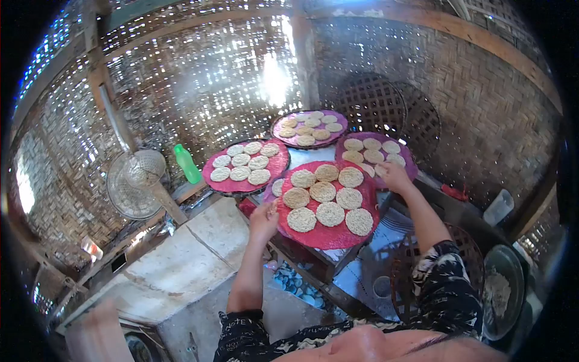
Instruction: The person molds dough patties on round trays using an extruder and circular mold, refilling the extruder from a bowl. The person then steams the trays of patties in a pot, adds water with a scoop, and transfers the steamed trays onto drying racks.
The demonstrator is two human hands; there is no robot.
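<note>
A round tray with a red cloth (329,237) bears several pale, grainy round cakes (330,214) laid in rows. My left hand (263,222) is closed on the tray's left edge. On the opposite side, my right hand (395,177) has its fingers bent at the tray's upper right edge, near the purple-lined tray behind; its fingertips are partly hidden. Part of another purple cloth (271,192) with a cake shows under the red tray's left side.
Behind stand a red-lined tray (208,172), a purple-lined tray (341,123) and another purple-lined tray (408,158), all with cakes. A green bottle (188,165) and a strainer (145,169) are at left. A basin (503,295) is at right.
</note>
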